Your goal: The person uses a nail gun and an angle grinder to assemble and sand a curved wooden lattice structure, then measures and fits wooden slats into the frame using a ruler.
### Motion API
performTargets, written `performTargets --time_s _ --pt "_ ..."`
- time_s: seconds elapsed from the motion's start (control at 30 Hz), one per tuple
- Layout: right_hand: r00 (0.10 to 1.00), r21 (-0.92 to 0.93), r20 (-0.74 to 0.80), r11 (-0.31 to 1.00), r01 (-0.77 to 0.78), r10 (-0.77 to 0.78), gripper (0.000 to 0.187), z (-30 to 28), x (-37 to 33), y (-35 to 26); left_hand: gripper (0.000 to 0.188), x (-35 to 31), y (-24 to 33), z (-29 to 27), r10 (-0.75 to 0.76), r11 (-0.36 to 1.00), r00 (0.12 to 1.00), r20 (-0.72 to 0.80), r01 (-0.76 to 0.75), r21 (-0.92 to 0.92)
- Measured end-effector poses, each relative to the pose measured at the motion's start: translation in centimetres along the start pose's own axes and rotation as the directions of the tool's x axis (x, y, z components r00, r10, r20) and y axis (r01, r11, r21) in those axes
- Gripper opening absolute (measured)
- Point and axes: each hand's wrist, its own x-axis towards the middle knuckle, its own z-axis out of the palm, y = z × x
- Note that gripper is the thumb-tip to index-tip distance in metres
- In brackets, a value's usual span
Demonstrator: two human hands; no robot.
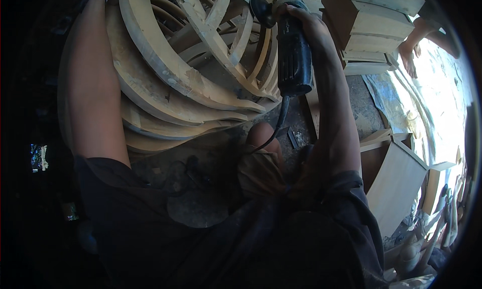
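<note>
1. Head view: held the black grinder (294, 58) in the right grip (307, 22), wrapped around the upper part of the body.
2. Had it raised just beside the right edge of the curved wooden frames (155, 63), with the round dark disc (261, 11) facing left; could not tell whether touching the wood.
3. Reached with the left forearm (95, 88) along the frames' left edge; could not tell the state of the left grip, hidden past the picture's top.
4. Saw the cord (284, 113) curve from the grinder's lower end toward a bare knee (262, 134).
5. Found wooden boxes (381, 20) stacked at upper right, and another box (399, 176) farther down, past the dark floor (366, 103).
6. Noticed another person's bare foot (408, 60) near pale sheeting (401, 108).
</note>
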Motion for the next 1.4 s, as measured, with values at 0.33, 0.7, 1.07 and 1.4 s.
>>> performTargets --time_s 0.33,0.7,1.07,1.4 --pt "0.996 0.013 -0.049 0.997 -0.079 0.079 0.035 2.1 -0.8 -1.0 0.042 0.4 -0.6 0.0 -0.112 0.982 0.989 0.098 0.126 -0.144" --pt "1.0 0.003 -0.014 1.0 0.004 -0.004 0.031 2.1 -1.0 -1.7 0.042 -0.7 0.8 1.0 -0.054 0.997 0.998 0.013 0.053 0.056" --pt "0.98 -0.016 0.078 0.983 0.185 -0.183 0.02 3.1 0.2 -1.9 0.044 -0.8 0.7 1.8 -0.179 0.966 0.974 0.138 0.2 -0.165" --pt "1.0 0.212 -0.005 0.977 0.018 -0.017 0.027 -1.4 0.9 -0.2 0.042 -0.6 0.7 0.0 -0.177 0.977 0.979 0.103 0.187 -0.102"
